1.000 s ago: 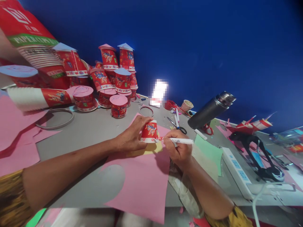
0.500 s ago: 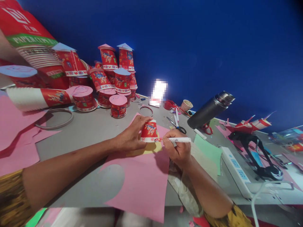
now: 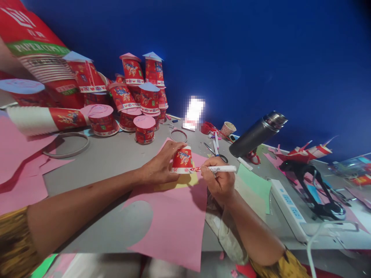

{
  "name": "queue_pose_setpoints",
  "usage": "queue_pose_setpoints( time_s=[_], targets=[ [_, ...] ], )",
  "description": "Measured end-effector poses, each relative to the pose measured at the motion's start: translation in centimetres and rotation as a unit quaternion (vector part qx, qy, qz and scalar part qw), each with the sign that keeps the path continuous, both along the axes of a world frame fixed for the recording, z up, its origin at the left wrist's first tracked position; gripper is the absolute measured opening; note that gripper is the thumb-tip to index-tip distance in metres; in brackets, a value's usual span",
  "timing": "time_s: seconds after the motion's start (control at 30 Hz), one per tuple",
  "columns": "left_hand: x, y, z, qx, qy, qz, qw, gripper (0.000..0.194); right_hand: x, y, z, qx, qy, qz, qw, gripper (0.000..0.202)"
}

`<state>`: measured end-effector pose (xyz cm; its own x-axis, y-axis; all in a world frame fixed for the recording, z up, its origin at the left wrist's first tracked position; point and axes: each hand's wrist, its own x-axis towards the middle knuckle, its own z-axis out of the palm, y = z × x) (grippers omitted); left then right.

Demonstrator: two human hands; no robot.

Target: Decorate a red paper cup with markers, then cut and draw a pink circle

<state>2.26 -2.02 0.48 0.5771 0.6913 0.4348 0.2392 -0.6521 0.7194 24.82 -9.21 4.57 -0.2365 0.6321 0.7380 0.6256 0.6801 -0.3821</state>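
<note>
A small red paper cup [image 3: 183, 159] with a printed figure and a white patterned rim stands rim down, held by my left hand [image 3: 162, 164], whose thumb and fingers grip it from the left. In my right hand [image 3: 218, 179] is a white and red acrylic marker [image 3: 223, 168], its tip at the right side of the cup's rim. Under the cup lie a yellow paper piece [image 3: 176, 183] and a large pink sheet [image 3: 174, 220] with a round cut-out at its left.
Decorated cups [image 3: 145, 130] are stacked at the back left. A lit phone [image 3: 193, 114], scissors [image 3: 222, 157] and a dark thermos [image 3: 255, 135] stand or lie behind my hands. A power strip [image 3: 290, 212] and a black strapped device [image 3: 313, 189] are on the right.
My right hand and the marker have shifted slightly to the right and up along the cup's rim. My left hand keeps its hold on the cup.
</note>
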Motion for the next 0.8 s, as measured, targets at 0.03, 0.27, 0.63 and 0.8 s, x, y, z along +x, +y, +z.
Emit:
queue_pose_setpoints(
  time_s=[0.03,0.27,0.63,0.8],
  targets=[
    [-0.01,-0.01,-0.04,-0.003,-0.002,-0.003,1.000,0.084,0.02,0.04,-0.02,0.002,-0.003,0.001,1.000,0.017],
    [-0.07,0.03,0.01,0.006,0.006,0.000,1.000,0.084,-0.19,0.22,-0.16,0.006,-0.027,0.004,1.000,0.017],
    [-0.07,0.15,-0.02,0.011,0.002,0.001,1.000,0.086,-0.14,0.11,-0.05,-0.007,-0.031,0.007,0.999,0.019],
    [-0.01,0.08,0.02,0.005,-0.001,0.003,1.000,0.084,-0.16,0.02,-0.06,0.003,-0.001,0.007,1.000,0.017]
  ],
)
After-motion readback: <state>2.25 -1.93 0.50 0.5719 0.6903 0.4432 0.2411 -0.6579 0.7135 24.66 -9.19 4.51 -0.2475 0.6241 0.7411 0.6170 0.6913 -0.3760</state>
